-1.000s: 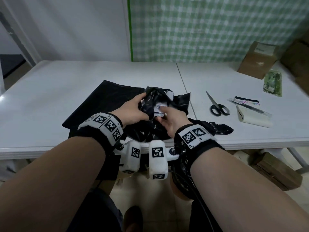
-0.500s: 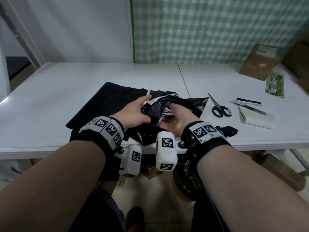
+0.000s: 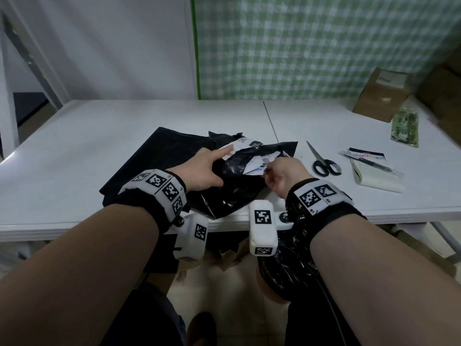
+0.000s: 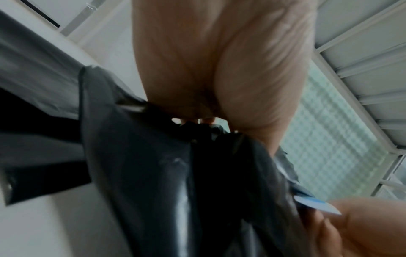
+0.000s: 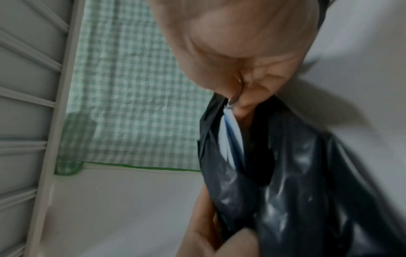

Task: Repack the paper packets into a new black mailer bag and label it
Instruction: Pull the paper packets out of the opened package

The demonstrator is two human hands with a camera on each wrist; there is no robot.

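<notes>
On a wide white table (image 3: 74,151), a crumpled glossy black plastic mailer bag (image 3: 234,186) lies at six o'clock, the left hand (image 3: 202,171) pressing it with straight fingers, the right hand (image 3: 282,176) pinching a white paper packet (image 3: 257,168) poking out.

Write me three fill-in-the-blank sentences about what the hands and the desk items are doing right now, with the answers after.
1. The right hand pinches a white paper packet at the mouth of the crumpled ____ mailer bag.
2. The left hand presses its straight fingers on that bag's white ____.
3. The scissors lie on the white table, to the ____ of both hands.

Missing words: black; label; right
</notes>
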